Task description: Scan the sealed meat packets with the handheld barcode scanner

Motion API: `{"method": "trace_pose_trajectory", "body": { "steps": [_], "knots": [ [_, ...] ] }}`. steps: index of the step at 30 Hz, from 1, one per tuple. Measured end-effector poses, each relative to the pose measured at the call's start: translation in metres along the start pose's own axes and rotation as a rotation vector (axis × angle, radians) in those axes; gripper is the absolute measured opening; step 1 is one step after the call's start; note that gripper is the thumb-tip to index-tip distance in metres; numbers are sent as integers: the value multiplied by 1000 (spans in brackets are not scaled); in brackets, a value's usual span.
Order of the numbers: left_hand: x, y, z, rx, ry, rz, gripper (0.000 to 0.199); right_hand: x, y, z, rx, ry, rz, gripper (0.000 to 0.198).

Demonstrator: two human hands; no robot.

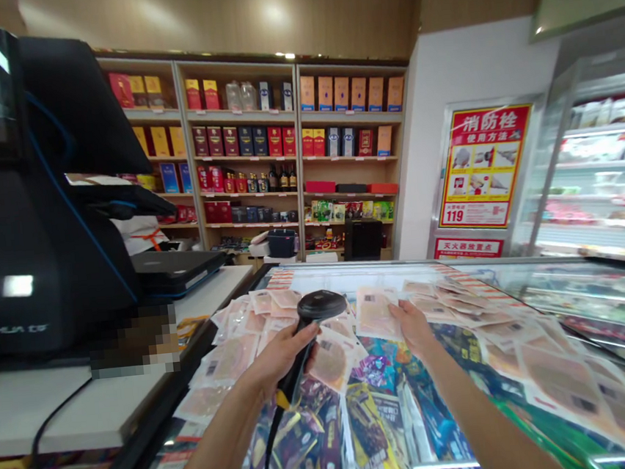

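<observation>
A black corded barcode scanner (322, 305) is gripped at its handle by my left hand (288, 351), its head pointing away from me. My right hand (411, 322) pinches the right edge of a flat clear packet (374, 313) with a barcode label near its top. Beneath the scanner, more packets with pale pinkish contents (330, 362) lie on the glass freezer lid (345, 438). Several similar packets (233, 356) spread out to the left, and another overlapping row (564, 380) runs down the right side. What exactly the packets contain I cannot tell.
A dark point-of-sale terminal (39, 216) stands on the white counter (75, 405) at left. Colourful wrapped goods (374, 420) show through the glass. Shelves of boxed bottles (245, 141) line the back wall, with a fire-hydrant poster (486, 166) and a lit display fridge (599, 177) at right.
</observation>
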State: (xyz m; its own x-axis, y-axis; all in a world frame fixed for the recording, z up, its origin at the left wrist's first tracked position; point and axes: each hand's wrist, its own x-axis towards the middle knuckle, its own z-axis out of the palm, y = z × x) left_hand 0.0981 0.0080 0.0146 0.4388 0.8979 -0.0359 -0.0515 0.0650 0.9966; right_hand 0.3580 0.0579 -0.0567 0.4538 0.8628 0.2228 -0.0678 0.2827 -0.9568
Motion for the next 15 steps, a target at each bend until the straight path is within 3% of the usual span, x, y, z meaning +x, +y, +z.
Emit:
{"method": "trace_pose_trajectory", "body": {
  "steps": [5,10,15],
  "knots": [
    [0,-2,-13,30,-34,34,32,-4,-6,22,70,-17,112,30],
    [-8,-2,-31,16,13,-28,33,2,-4,30,45,-40,77,34],
    [-24,11,-30,-17,-79,-38,33,10,3,17,-37,29,-10,31]
  ]
}}
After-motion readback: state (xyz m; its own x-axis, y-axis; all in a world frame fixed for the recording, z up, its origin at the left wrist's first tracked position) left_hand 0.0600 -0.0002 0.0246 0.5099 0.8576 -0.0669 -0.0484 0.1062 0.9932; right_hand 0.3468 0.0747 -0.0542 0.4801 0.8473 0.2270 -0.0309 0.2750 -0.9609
